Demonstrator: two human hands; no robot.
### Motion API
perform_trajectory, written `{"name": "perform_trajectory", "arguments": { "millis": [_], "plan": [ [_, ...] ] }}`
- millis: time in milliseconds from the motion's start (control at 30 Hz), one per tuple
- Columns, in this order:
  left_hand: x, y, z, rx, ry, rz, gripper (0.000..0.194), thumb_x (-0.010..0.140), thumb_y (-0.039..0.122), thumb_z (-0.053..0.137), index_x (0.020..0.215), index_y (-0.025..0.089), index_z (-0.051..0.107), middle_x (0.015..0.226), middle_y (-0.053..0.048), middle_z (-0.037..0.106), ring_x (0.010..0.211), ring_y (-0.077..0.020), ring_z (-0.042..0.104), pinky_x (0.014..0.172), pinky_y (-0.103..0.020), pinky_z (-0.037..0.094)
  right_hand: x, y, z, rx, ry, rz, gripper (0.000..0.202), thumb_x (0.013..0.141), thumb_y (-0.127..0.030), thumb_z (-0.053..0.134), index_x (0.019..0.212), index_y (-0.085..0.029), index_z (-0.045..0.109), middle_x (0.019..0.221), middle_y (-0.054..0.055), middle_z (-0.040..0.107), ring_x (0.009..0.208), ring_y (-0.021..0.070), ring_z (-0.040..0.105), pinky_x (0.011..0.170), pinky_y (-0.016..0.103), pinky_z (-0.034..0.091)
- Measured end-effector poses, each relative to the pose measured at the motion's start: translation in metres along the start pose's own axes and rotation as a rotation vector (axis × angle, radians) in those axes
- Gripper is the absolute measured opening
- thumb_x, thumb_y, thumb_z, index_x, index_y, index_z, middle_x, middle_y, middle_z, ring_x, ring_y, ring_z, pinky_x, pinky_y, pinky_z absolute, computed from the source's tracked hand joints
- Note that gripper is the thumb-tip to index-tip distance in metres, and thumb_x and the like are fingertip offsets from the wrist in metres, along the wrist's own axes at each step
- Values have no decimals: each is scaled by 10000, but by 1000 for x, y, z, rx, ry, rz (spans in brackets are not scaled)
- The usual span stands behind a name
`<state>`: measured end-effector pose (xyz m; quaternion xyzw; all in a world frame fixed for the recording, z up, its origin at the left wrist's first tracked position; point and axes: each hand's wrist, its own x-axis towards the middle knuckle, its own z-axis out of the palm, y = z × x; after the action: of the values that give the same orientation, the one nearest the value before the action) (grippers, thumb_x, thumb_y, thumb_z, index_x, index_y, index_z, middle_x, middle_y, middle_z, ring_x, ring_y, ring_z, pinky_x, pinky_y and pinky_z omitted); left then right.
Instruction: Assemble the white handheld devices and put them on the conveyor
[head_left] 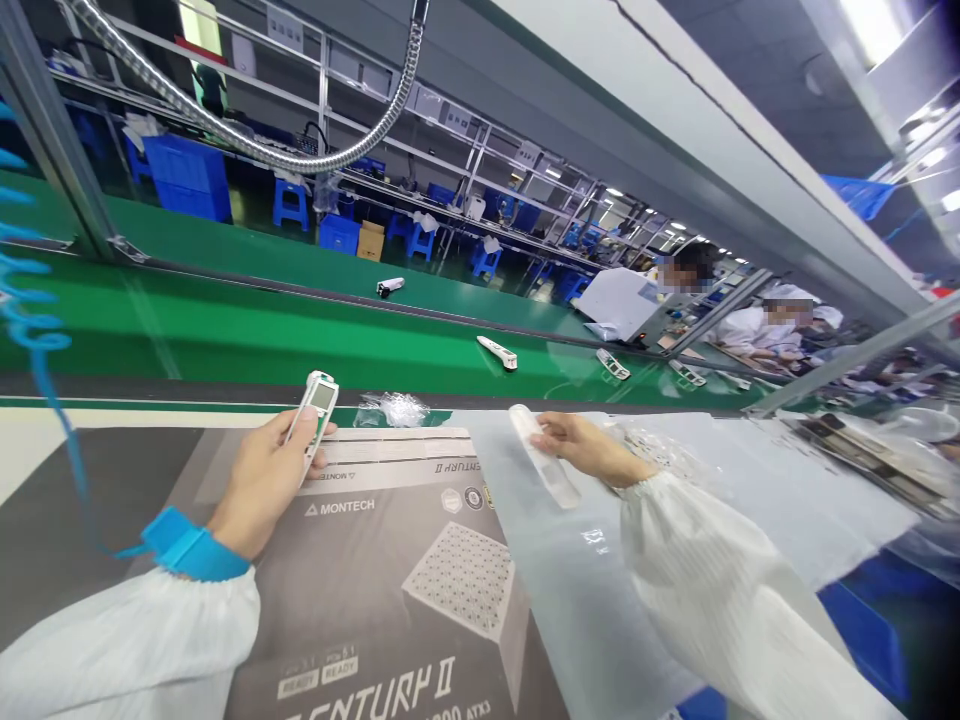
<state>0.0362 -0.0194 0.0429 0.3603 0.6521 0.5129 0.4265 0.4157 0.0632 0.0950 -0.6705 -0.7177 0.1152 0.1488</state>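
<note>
My left hand [274,465], with a blue wrist strap [191,545] behind it, is closed on a slim white handheld device [322,395]. A small grey screen and some green circuit board show at its upper end. My right hand [574,445] grips the side of a long white plastic shell [551,475], tilted above a translucent plastic sheet [540,560]. Both hands are apart, over a grey printed cardboard sheet [360,560] and the plastic sheet beside it. Just beyond them lies a crumpled clear plastic bag [397,408].
Along the green conveyor belt [442,345] lie a white handheld unit [497,352] and open white housings [613,364]. A metal gooseneck [337,160] hangs overhead; a coiled blue cord [37,320] runs at left. People in white [757,335] sit farther right.
</note>
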Motion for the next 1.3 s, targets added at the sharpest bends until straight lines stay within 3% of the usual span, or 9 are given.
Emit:
{"name": "perform_trajectory", "arguments": {
  "millis": [167,267,333,533,633,833,1000,1167,1300],
  "plan": [
    [-1,3,1,4,-48,46,682,790,751,482,985,137,706,680,-51,665,595,-165,569,579,-277,468,-5,-109,63,340,-510,-523,202,847,-347,595,911,-244,757,850,1,733,746,182,612,700,292,441],
    [0,3,2,32,-66,156,572,827,629,559,1154,169,655,958,-70,718,751,-184,630,694,-302,509,-11,-147,88,345,-473,-595,134,800,-288,685,905,-262,764,807,3,734,727,179,626,701,293,447],
    [-2,1,4,100,-74,292,475,862,529,583,1203,202,629,1116,-63,699,916,-200,644,824,-319,500,-15,-146,88,368,-339,-583,169,787,-301,718,947,-264,757,885,23,738,795,192,643,748,315,468],
    [-15,-13,19,494,-334,724,296,910,346,610,1189,253,642,1217,-41,677,1146,-237,571,1017,-407,394,-49,-90,72,429,-303,-357,762,585,-366,890,1279,-237,601,1174,75,672,929,235,634,824,388,510],
    [-14,-21,25,675,-525,835,265,897,293,642,1158,248,655,1164,-27,705,1140,-249,567,1034,-452,363,-71,-83,91,491,-253,-218,622,649,-290,851,1218,-207,614,1080,73,697,894,230,646,817,392,520],
    [-11,-27,27,629,-504,761,281,917,297,618,1195,255,633,1217,-13,681,1146,-214,579,1025,-389,399,-75,-94,108,734,-148,-141,523,739,-308,789,1219,-230,597,1184,75,694,1128,255,634,1015,420,475],
    [-16,-22,28,500,-375,678,326,948,315,552,1262,235,596,1283,-41,648,1187,-204,581,1039,-340,424,-48,-115,109,1064,-125,-131,416,729,-384,798,1091,-233,660,1131,64,713,1082,250,643,987,406,484],
    [-28,-14,34,690,-324,597,426,1004,400,381,1350,197,523,1246,-116,657,1100,-278,644,943,-408,489,-31,-167,134,1748,-264,271,400,897,-575,532,851,-199,660,738,32,689,786,201,661,786,354,537],
    [-32,-5,32,1005,-406,478,573,951,564,416,1291,127,563,966,-176,730,899,-366,701,777,-452,521,-26,-188,142,1989,-324,585,538,983,-518,301,593,-213,509,389,-41,369,422,140,444,526,294,465]
  ]
}}
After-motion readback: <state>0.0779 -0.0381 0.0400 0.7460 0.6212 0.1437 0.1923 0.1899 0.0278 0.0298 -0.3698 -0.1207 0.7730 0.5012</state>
